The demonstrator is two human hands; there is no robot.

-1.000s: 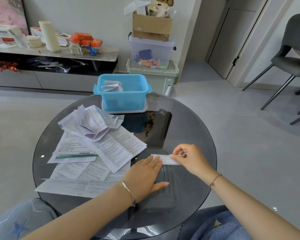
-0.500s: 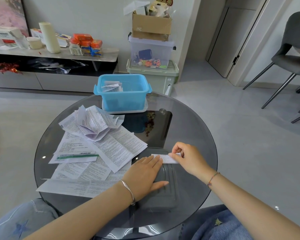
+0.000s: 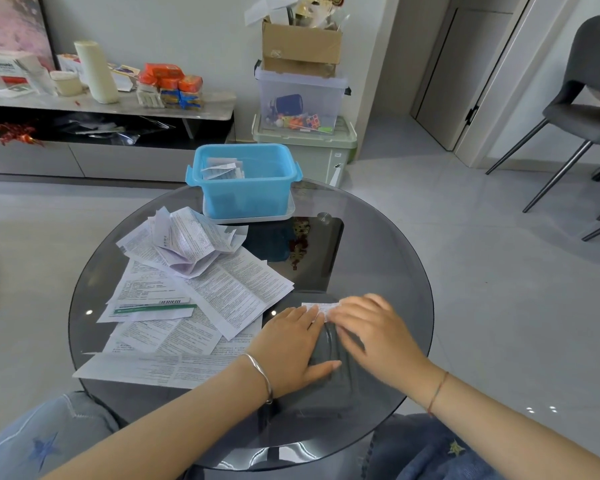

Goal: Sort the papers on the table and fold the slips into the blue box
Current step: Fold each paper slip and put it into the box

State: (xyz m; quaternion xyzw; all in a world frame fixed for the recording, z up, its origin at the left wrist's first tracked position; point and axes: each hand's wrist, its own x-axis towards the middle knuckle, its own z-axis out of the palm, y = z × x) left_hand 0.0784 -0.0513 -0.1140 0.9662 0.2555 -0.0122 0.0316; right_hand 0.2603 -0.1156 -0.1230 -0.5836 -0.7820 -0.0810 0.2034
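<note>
Slip (image 3: 317,306): flat on the table (image 3: 378,254) before you, under your fingertips.
Left grip (image 3: 291,337): palm down, straight fingers pressing its left end.
Right grip (image 3: 371,329): blurred, fingers stretched over its right end.

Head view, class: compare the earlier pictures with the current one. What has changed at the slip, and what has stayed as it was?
The right hand, which pinched the right end of the slip, has slid left over it. Its fingers now look flatter, though blurred. The left hand stays flat with its fingertips on the slip's left part. The loose papers and the blue box have not moved.
</note>
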